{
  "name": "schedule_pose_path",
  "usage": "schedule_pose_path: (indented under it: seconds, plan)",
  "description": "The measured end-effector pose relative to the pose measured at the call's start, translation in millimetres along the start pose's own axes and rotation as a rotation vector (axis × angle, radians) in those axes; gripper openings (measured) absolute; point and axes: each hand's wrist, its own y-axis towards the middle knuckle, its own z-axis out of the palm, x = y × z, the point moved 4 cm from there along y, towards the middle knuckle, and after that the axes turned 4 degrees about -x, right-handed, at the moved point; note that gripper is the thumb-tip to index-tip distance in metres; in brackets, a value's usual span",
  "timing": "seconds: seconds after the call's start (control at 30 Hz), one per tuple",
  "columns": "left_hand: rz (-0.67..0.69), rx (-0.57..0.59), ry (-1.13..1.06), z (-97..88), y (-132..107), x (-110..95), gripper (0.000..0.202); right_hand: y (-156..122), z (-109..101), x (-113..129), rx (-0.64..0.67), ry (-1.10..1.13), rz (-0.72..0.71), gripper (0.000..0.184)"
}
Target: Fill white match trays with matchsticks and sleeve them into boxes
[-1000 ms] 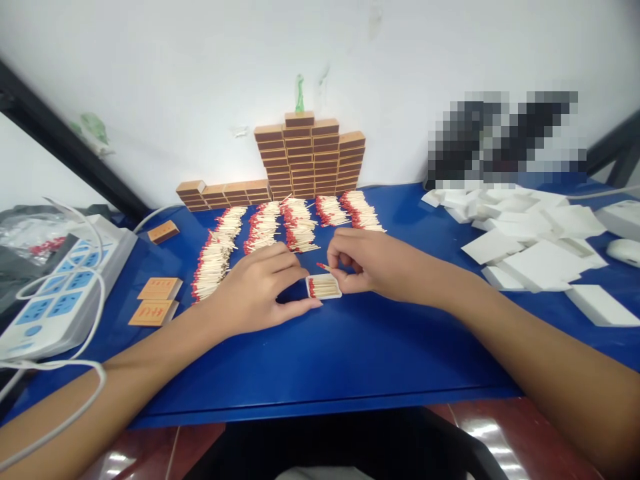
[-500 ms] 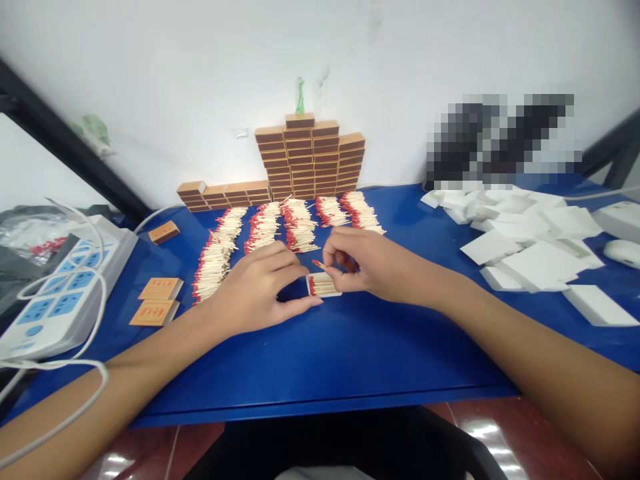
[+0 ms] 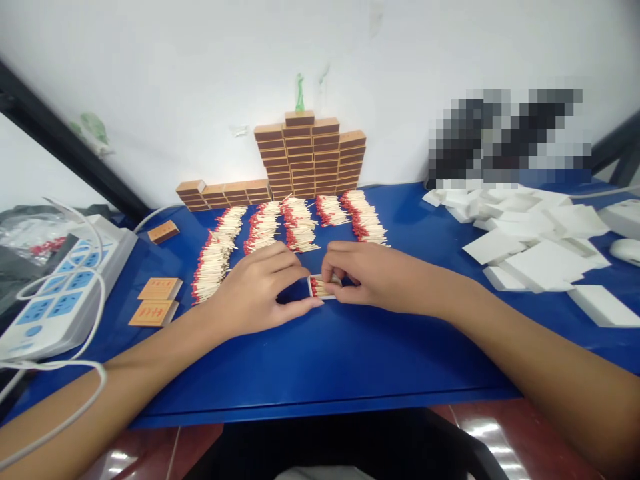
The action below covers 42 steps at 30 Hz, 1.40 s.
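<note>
The left hand (image 3: 265, 283) is laid low over the blue table (image 3: 320, 360), palm down, its forearm brought in from the lower left corner, where it is cut off. Its thumb is stretched along the near edge of a small white tray (image 3: 309, 288) and its index finger is set at the far left corner, so that the tray is held between them in a shallow, arched grip. The tray is placed between the two hands, near the middle of the table, and is partly filled with red-tipped matches (image 3: 316, 287). The right hand (image 3: 367, 270) is bent over the tray's right part, fingers curled and thumb drawn near the index finger in a narrow pinch; whether a match is held there cannot be told. The tray's right end is covered by those fingertips. The leftmost of the match rows (image 3: 215, 257) is partly hidden by the left hand, and the lower end of the rightmost by the right. The power strip (image 3: 65, 287) is cropped at the left edge, a white cable (image 3: 103, 393) is looped over the left forearm, and a patch by the wall is blurred into blocks.
</note>
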Motion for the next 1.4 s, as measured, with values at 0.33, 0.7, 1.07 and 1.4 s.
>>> schedule_pose_path:
  seconds: [0.33,0.7,1.07,1.4]
  plan:
    - [0.000,-0.016,-0.003,-0.1,0.8,0.7,0.028,-13.9,-60.0,-32.7,-0.153,-0.280,0.150,0.010]
    - [0.005,0.002,-0.010,-0.2,0.8,-2.0,0.032,-21.5,-68.9,-65.1,0.065,-0.255,0.355,0.022]
    - [0.003,0.013,-0.013,0.0,0.2,-2.4,0.031,-18.4,-63.4,-68.2,0.123,-0.258,0.411,0.009]
    - [0.018,0.006,-0.006,0.2,0.3,-2.4,0.031,-20.5,-60.9,-69.4,0.135,-0.210,0.430,0.021]
